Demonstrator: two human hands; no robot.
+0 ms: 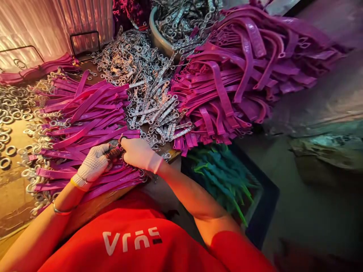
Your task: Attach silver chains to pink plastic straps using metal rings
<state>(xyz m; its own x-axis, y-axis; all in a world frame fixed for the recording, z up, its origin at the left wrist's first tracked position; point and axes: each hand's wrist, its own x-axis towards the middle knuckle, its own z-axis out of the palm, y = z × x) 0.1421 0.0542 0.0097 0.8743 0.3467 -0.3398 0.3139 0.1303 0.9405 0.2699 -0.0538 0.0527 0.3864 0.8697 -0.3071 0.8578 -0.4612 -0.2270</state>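
Note:
Close together over the table's near edge, both gloved hands are closed on a small, dark brown, rough-looking bundle [114, 152]; its kind is too unclear to tell. My left hand [93, 163], in a white dotted glove, grips its left side. Opposite it, my right hand [140, 153], also in a white glove, pinches the upper right end. Beneath them lies a layer of magenta straps [85, 128] with pale metal rings [30, 172] at their left ends. Part of the bundle is hidden by my fingers.
Silvery chain-like links [133, 56] are heaped behind, beside a grey basin [155, 32] full of more. A large pile of magenta straps [227, 75] overhangs the right side. Loose rings [11, 151] lie at left. Dark green strands [221, 177] sit below the table.

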